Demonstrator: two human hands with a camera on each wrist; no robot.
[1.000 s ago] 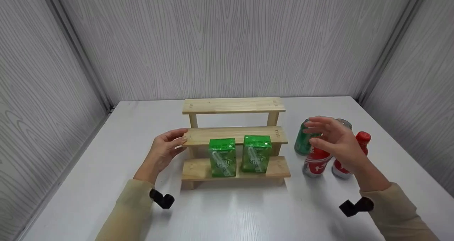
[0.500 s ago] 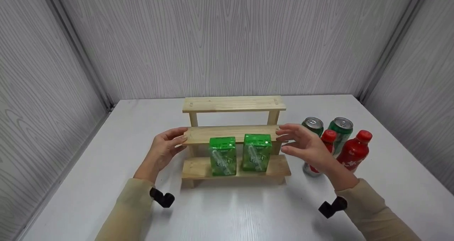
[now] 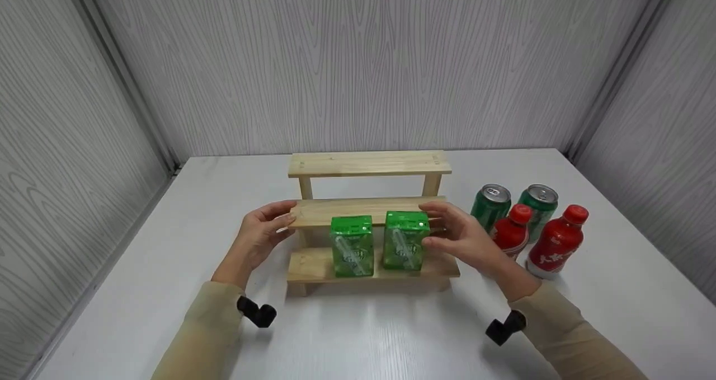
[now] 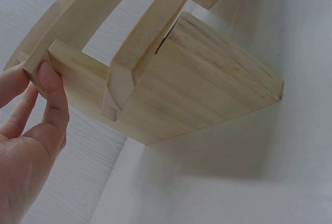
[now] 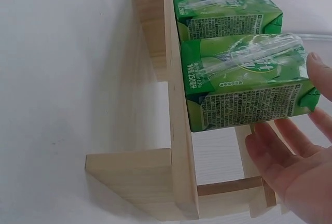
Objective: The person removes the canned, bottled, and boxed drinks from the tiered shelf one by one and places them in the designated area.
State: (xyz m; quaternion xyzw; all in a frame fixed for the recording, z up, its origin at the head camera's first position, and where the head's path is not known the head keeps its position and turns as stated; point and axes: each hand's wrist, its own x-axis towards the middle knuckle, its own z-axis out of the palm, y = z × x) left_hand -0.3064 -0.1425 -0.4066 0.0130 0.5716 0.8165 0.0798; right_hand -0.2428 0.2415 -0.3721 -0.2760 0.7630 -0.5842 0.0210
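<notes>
A three-tier wooden shelf (image 3: 324,213) stands mid-table. At the left end of its middle board, my left hand (image 3: 258,237) pinches the board between thumb and fingers; the left wrist view shows the board's end (image 4: 37,68) in that pinch. Two green juice boxes with straws stand upright on the bottom tier, the left one (image 3: 352,251) a little apart from the right one (image 3: 406,245). My right hand (image 3: 467,237) is at the right juice box, fingers relaxed and parted. Its thumb tip (image 5: 315,63) lies right at the box's top edge, with the other fingers along the side.
Right of the shelf stand two green drink cans, one nearer (image 3: 491,206) and one farther right (image 3: 538,207). In front of them are two red bottles with red caps, a left one (image 3: 510,233) and a right one (image 3: 555,243). Grey wood-grain walls (image 3: 358,66) enclose the white table (image 3: 358,335).
My right hand has moved left from the cans and bottles to the right juice box. The left hand keeps its hold on the shelf; the juice boxes stay in place.
</notes>
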